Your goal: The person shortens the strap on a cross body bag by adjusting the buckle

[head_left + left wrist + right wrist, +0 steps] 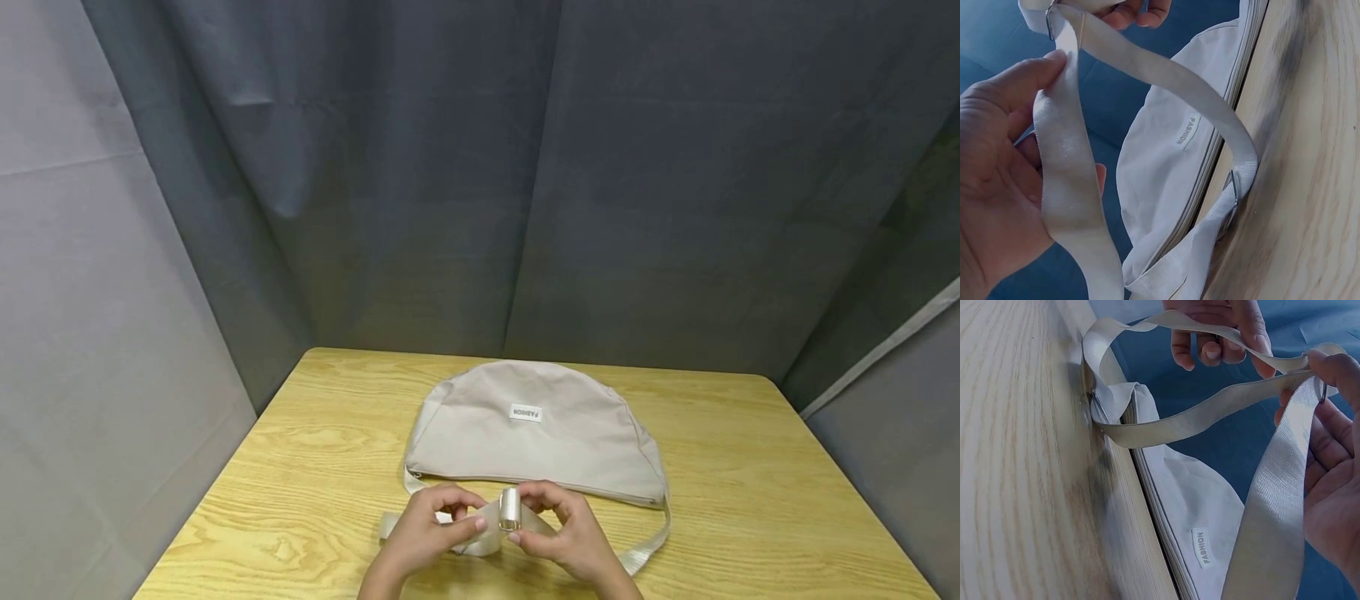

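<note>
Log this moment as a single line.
left hand: pinches strap | right hand: pinches strap beside metal buckle | bag: lies on table, FASHION label showing

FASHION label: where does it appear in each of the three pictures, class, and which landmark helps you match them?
Head: the FASHION label is on the bag, below and slightly right of centre.
Left wrist: just right of centre, left of a curving strap.
Right wrist: lower part, right of centre, left of a broad strap length.
Shared landmark: the wooden table.
</note>
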### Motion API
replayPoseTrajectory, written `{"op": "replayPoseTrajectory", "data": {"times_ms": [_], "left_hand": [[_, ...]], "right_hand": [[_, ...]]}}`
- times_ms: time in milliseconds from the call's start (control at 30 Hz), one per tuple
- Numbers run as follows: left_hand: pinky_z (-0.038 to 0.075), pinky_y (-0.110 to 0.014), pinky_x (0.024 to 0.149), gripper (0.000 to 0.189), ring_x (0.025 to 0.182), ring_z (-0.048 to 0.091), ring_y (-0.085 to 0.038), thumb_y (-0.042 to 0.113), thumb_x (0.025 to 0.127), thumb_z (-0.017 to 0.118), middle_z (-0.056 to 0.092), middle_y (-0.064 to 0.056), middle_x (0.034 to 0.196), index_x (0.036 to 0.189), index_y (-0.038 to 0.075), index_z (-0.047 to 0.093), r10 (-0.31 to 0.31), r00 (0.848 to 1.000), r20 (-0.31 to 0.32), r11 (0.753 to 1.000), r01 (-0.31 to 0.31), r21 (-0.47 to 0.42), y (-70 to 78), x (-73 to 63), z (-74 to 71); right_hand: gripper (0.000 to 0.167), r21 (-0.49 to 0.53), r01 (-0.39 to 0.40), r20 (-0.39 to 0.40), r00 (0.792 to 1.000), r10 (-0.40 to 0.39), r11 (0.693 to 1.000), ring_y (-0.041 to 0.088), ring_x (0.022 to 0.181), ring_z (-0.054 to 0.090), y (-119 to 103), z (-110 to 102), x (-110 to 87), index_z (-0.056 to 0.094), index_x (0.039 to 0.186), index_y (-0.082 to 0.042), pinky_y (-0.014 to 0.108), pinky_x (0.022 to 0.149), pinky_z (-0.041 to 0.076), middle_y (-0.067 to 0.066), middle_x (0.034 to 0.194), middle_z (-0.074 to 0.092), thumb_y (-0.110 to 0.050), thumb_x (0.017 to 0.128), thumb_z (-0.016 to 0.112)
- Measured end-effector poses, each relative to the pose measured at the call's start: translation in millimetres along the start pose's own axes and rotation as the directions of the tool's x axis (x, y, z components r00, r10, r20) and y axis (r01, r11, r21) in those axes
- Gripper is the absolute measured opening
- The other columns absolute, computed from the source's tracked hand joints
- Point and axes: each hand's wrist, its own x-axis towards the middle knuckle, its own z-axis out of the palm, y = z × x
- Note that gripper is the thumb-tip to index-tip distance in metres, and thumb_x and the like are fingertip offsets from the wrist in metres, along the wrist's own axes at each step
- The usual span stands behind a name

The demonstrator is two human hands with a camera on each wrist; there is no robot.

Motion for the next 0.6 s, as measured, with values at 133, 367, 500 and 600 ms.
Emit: {"op": "replayPoseTrajectory", "data": {"times_ms": [133, 367, 500, 600], "left_hand": [[0.045, -0.027, 0.065, 0.014, 0.070, 0.051, -0.008, 0.010, 0.080, 0.073, 0.056, 0.002, 0.072, 0.094, 0.008, 0.071, 0.001, 1.000, -0.026, 0.999, 0.000, 0.049, 6.8, -3.1, -4.8], [0.046, -0.027, 0.065, 0.013, 0.071, 0.052, -0.010, 0.003, 0.078, 0.072, 0.056, -0.007, 0.071, 0.091, 0.002, 0.070, 0.030, 0.998, -0.061, 0.996, -0.025, 0.083, 32.9, -12.5, -19.1], [0.046, -0.028, 0.065, 0.013, 0.071, 0.052, -0.010, 0.004, 0.079, 0.072, 0.055, -0.004, 0.070, 0.091, 0.003, 0.070, 0.024, 0.997, -0.077, 0.996, -0.018, 0.084, 27.1, -16.3, -23.0], [0.045, -0.027, 0.065, 0.013, 0.071, 0.052, -0.009, 0.007, 0.079, 0.073, 0.054, 0.002, 0.070, 0.091, 0.007, 0.071, -0.011, 0.996, -0.087, 0.995, 0.020, 0.095, 13.9, -17.6, -24.3]], "right_hand": [[0.037, -0.013, 0.022, -0.012, 1.000, -0.023, 1.000, 0.018, 0.076, 0.060, 0, -1, -0.4, 0.062, 0.105, 0.002, 0.033, 0.069, 0.045, 0.005, 0.086, 0.066, 0.009, 0.070, 0.074], [0.037, -0.021, 0.023, -0.029, 0.999, -0.023, 1.000, 0.019, 0.075, 0.060, -1, -3, -0.6, 0.062, 0.103, 0.005, 0.031, 0.071, 0.045, 0.007, 0.085, 0.066, 0.011, 0.069, 0.074], [0.037, -0.021, 0.006, -0.038, 0.999, -0.007, 1.000, 0.020, 0.073, 0.059, 3, -3, -1.7, 0.062, 0.103, 0.005, 0.031, 0.071, 0.045, 0.008, 0.084, 0.066, 0.011, 0.069, 0.074], [0.038, -0.015, 0.005, -0.042, 0.999, -0.006, 1.000, 0.020, 0.072, 0.059, 13, -3, -3.9, 0.062, 0.104, 0.005, 0.031, 0.070, 0.045, 0.008, 0.083, 0.065, 0.012, 0.069, 0.074]]}}
